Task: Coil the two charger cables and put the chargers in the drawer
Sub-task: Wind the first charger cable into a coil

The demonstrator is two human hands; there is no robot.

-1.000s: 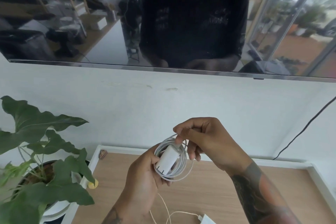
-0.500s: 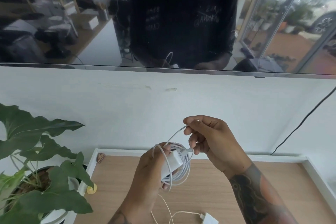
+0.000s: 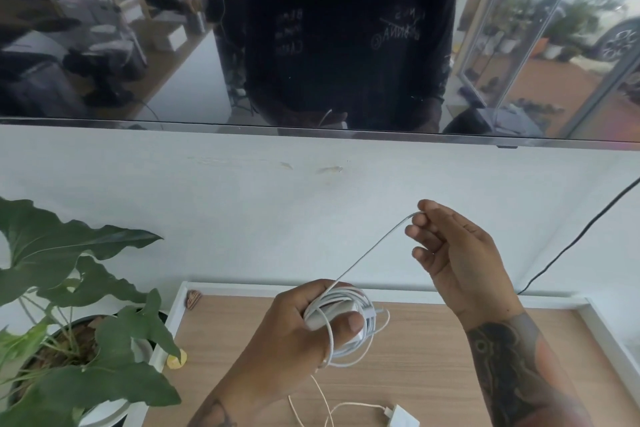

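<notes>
My left hand grips a white charger brick with its white cable coiled in loops around it, held above the wooden tabletop. My right hand is raised up and to the right, pinching the free end of that cable, which runs taut down to the coil. A second white charger lies at the bottom edge of the view with its loose cable trailing on the wood. No drawer is in view.
A potted plant with large green leaves stands at the left beside the table. A large dark screen hangs on the white wall above. A black cable runs down the wall at the right. A small yellow object sits at the table's left edge.
My right hand has pulled the cable's free end up and away to the right, drawing a straight length out of the coil. My left hand has lowered and turned a little with the charger.
</notes>
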